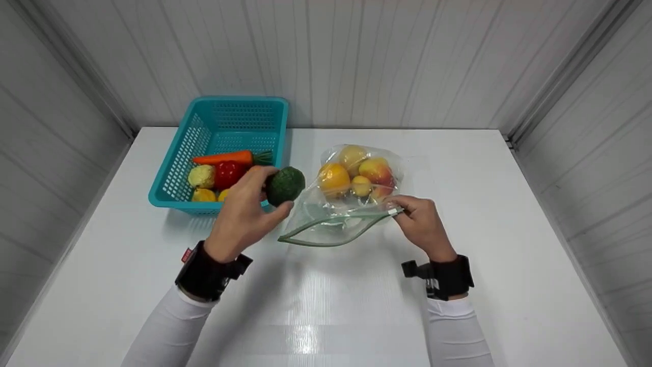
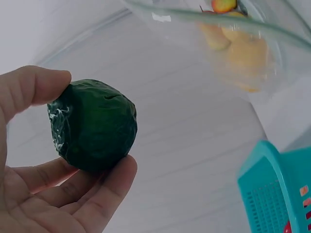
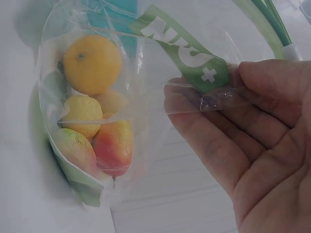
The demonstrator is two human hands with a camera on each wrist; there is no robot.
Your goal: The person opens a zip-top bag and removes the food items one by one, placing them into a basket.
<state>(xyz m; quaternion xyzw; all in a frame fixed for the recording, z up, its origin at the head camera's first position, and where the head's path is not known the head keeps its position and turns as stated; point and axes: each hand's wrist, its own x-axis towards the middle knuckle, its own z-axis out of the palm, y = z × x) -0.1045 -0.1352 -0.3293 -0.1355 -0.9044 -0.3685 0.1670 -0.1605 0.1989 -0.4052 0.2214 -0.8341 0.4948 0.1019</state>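
Note:
My left hand point(image 1: 239, 214) holds a dark green, round, wrinkled vegetable point(image 1: 286, 186) between thumb and fingers, just left of a clear zip bag point(image 1: 310, 209). The left wrist view shows the same green vegetable point(image 2: 95, 126) with a rough, whitish patch on one side. At its right corner, by the white slider point(image 1: 394, 211), my right hand point(image 1: 420, 224) pinches the bag. The green-edged mouth gapes toward me. Inside lie an orange point(image 1: 334, 178), a red-yellow fruit point(image 1: 376, 171), a small yellow fruit point(image 1: 361, 186) and a pale yellow one point(image 1: 352, 154).
A teal basket point(image 1: 175, 153) stands behind my left hand, holding a carrot point(image 1: 224, 157), a red pepper point(image 1: 228, 174), a pale yellow-green lumpy piece point(image 1: 201, 177) and a yellow piece point(image 1: 204, 195). Pale panel walls point(image 1: 331, 61) border the white table point(image 1: 499, 214) at the back and sides.

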